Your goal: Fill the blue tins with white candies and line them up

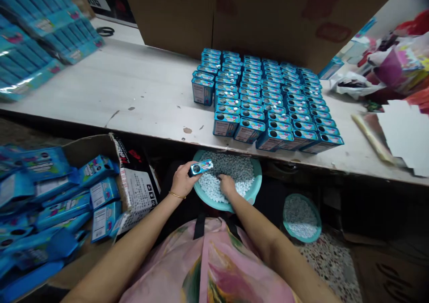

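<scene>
Blue and narrow, a printed box is gripped in the left hand, fingers closed about its sides, the round dark opening facing up by the left rim of a turquoise basin. The right hand dips into the basin's white pellets; its fingertips are hidden, so their spread and any hold cannot be told. The basin sits below the near edge of a white table, whose surface stretches between upright rows of boxes, right of centre, and wrapped packs toward its left end. The left wrist passes between basin rim and carton.
</scene>
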`<action>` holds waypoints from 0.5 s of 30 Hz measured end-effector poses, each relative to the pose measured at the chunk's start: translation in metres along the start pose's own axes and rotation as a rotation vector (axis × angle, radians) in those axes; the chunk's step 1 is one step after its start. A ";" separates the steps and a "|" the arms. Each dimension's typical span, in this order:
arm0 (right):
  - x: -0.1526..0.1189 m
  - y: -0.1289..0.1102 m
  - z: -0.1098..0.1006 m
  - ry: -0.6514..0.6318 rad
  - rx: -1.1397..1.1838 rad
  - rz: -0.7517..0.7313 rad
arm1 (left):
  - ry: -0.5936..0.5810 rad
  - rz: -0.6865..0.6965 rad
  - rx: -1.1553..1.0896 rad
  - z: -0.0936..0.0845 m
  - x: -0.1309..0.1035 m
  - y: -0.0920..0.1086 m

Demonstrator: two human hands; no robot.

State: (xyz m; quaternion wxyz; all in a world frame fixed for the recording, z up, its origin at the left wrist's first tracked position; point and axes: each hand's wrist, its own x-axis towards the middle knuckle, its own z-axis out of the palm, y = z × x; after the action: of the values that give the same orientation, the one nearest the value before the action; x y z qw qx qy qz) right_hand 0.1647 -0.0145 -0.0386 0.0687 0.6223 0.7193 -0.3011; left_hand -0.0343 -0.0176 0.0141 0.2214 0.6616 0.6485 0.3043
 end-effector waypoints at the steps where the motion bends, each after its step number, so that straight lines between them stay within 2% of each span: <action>1: 0.005 -0.001 0.005 0.014 0.035 0.001 | 0.002 -0.012 -0.004 -0.002 0.000 -0.001; 4: 0.009 0.012 0.006 0.066 0.210 -0.019 | 0.013 -0.050 -0.040 -0.006 0.001 -0.002; 7: -0.002 0.037 -0.009 0.101 0.319 -0.044 | 0.028 -0.074 -0.097 -0.008 0.003 -0.002; 11: -0.030 0.056 -0.048 0.118 0.414 -0.107 | 0.034 -0.069 -0.140 -0.001 0.004 0.000; 13: -0.044 0.054 -0.072 0.134 0.428 -0.137 | 0.014 -0.053 -0.124 0.006 0.003 0.001; 15: -0.056 0.045 -0.096 0.148 0.349 -0.165 | -0.006 -0.027 -0.087 0.014 0.002 0.004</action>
State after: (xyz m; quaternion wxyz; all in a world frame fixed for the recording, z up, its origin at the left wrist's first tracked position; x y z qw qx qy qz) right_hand 0.2452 -0.0104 0.0496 -0.1183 0.5842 0.7078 -0.3791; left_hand -0.0223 -0.0145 0.0068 0.2559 0.6435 0.6430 0.3271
